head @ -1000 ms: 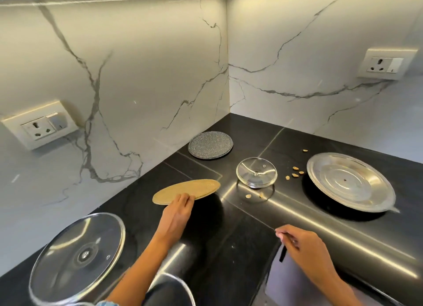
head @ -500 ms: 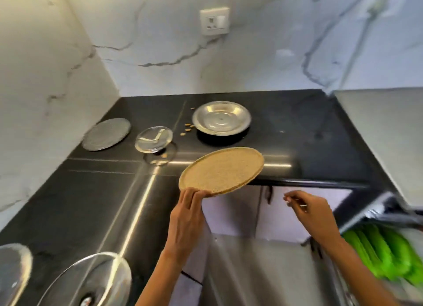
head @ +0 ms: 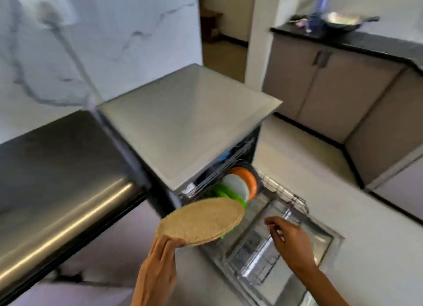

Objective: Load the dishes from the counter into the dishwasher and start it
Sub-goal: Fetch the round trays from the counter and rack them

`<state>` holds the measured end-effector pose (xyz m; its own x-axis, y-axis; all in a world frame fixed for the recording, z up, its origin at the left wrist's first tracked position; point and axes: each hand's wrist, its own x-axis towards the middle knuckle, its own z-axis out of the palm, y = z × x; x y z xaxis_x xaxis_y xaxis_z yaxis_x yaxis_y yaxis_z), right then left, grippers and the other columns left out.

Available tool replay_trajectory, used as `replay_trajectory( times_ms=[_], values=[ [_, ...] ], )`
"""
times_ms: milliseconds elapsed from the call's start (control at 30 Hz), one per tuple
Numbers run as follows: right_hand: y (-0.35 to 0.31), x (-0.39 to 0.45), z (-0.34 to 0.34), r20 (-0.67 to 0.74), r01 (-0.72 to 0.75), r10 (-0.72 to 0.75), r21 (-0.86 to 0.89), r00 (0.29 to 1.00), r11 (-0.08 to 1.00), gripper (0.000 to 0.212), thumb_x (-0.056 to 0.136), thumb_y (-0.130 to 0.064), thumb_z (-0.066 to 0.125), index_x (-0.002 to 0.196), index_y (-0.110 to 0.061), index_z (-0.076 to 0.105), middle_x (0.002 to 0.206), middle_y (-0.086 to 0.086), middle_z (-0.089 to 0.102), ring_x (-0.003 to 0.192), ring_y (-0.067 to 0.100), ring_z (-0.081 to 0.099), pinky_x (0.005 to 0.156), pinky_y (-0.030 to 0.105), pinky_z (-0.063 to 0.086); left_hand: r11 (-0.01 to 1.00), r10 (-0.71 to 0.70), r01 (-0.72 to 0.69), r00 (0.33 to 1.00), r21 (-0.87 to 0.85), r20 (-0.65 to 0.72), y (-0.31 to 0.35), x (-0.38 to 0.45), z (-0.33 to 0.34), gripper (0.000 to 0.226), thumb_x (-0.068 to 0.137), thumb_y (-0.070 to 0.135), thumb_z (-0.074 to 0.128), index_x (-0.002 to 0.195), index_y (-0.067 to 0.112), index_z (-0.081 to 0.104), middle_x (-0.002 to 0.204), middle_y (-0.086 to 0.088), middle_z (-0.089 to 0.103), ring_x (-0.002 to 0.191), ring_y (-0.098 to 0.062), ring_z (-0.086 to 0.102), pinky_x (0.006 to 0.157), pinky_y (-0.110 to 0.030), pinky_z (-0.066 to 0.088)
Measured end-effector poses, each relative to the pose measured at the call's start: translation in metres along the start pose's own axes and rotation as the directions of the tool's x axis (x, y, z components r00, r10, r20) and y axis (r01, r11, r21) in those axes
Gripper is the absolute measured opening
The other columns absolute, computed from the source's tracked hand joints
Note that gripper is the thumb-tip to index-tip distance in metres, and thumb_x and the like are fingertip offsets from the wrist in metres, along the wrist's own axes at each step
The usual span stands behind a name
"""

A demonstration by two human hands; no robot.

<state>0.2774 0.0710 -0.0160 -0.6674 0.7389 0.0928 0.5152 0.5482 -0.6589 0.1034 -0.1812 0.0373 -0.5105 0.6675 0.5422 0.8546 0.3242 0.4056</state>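
While I look down: both hands are in view.
Left hand [head: 158,266]: pinches one tan round plate [head: 200,221], over the dishwasher's lower rack [head: 274,227].
Right hand [head: 293,244]: fingers curled, pinching something small.
Racked plates: one orange [head: 248,181], one white [head: 237,187]; green ones uncountable.
Writing: none legible.

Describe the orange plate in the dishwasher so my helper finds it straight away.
Start at the open dishwasher and its pulled-out lower rack. The orange plate stands on edge at the rear of the row, behind a white plate and green plates. It is the only orange one.

A round tan plate [head: 201,219], held nearly flat, hangs over the open dishwasher's pulled-out rack [head: 283,195].
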Motion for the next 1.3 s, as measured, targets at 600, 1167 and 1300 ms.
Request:
replay_trajectory(
  times_ms=[600, 1167, 1300],
  values=[
    [0.290, 0.087, 0.045, -0.248, -0.090, 0.036, -0.208, 0.968, 0.974, 0.026, 0.069, 0.000, 0.078, 0.089, -0.013, 0.071, 0.082, 0.003, 0.072, 0.066, 0.020, 0.068, 0.058, 0.029, 0.056, 0.975, 0.206, -0.133, 0.846, -0.179, 0.492, -0.012, 0.101, 0.383, 0.040, 0.093, 0.022, 0.046, 0.131, 0.009, 0.049, 0.126, -0.007, 0.057, 0.117, -0.020, 0.050, 0.105, -0.034, 0.035],
    [0.357, 0.240, 0.110, -0.279, -0.319, 0.305, -0.003, 0.911, 0.948, 0.017, 0.081, -0.014, 0.070, 0.074, -0.018, 0.055, 0.054, -0.001, 0.054, 0.050, 0.021, 0.056, 0.047, 0.034, 0.047, 0.832, 0.122, -0.519, 0.515, 0.196, 0.848, -0.106, 0.190, 0.620, 0.066, 0.091, 0.037, 0.055, 0.146, 0.014, 0.028, 0.154, -0.014, 0.019, 0.142, -0.032, 0.018, 0.113, -0.048, 0.011],
    [0.367, 0.280, 0.126, -0.243, -0.334, 0.326, 0.008, 0.914, 0.943, 0.012, 0.079, -0.017, 0.071, 0.076, -0.016, 0.059, 0.058, 0.002, 0.059, 0.060, 0.030, 0.060, 0.054, 0.039, 0.049, 0.783, 0.099, -0.576, 0.487, 0.234, 0.868, -0.111, 0.200, 0.641, 0.062, 0.099, 0.043, 0.030, 0.150, 0.025, -0.001, 0.157, -0.007, -0.010, 0.143, -0.026, -0.012, 0.113, -0.046, -0.009]
  ],
)
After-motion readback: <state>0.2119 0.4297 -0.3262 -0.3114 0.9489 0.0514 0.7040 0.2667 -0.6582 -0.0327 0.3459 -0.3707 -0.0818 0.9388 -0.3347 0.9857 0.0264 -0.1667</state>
